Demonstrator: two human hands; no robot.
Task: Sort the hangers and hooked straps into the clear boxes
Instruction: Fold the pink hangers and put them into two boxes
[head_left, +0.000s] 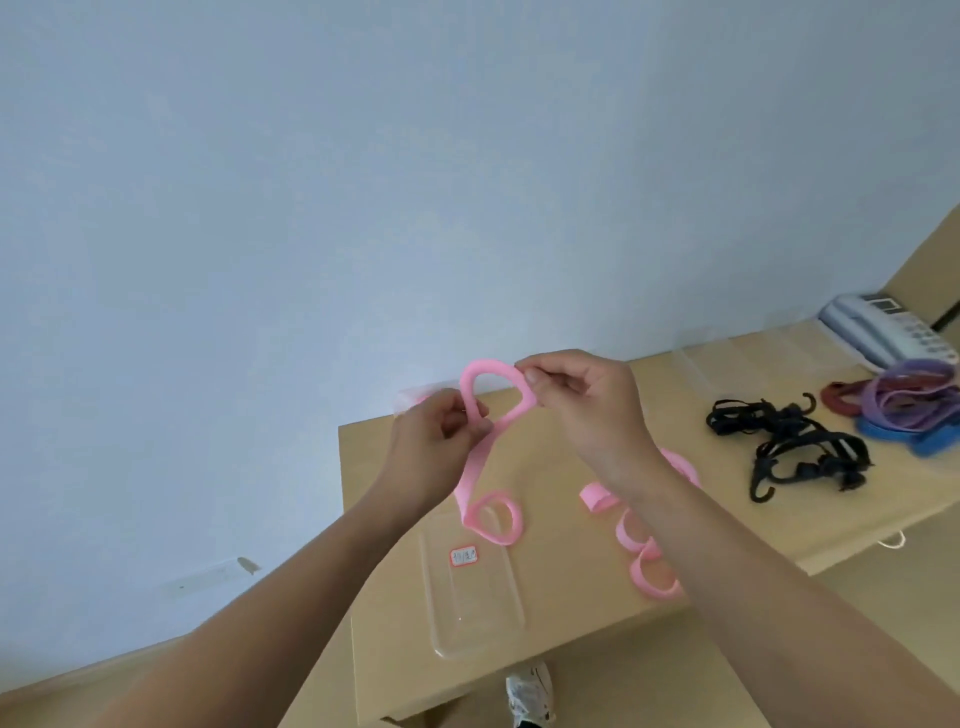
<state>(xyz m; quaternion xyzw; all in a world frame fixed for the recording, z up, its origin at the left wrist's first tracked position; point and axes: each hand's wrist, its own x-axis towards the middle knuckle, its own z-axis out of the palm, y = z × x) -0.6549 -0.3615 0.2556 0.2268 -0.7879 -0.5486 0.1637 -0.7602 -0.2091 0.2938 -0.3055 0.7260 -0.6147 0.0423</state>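
Observation:
A long pink strap (480, 457) is lifted above the cardboard surface (561, 613), arched into a loop at the top. My left hand (431, 447) pinches its left side and my right hand (582, 400) pinches the right end of the arch. The strap's tail curls down onto a clear box lid (470, 603) with a small pink label. More pink strap loops (649, 566) lie under my right forearm. A tangle of black hooked straps (795, 447) lies to the right.
Purple, red and blue straps (904, 400) are piled at far right beside a white telephone (883, 327). A clear box (748, 358) stands behind the black straps, another clear box (415, 400) behind my left hand. The pale wall is close behind.

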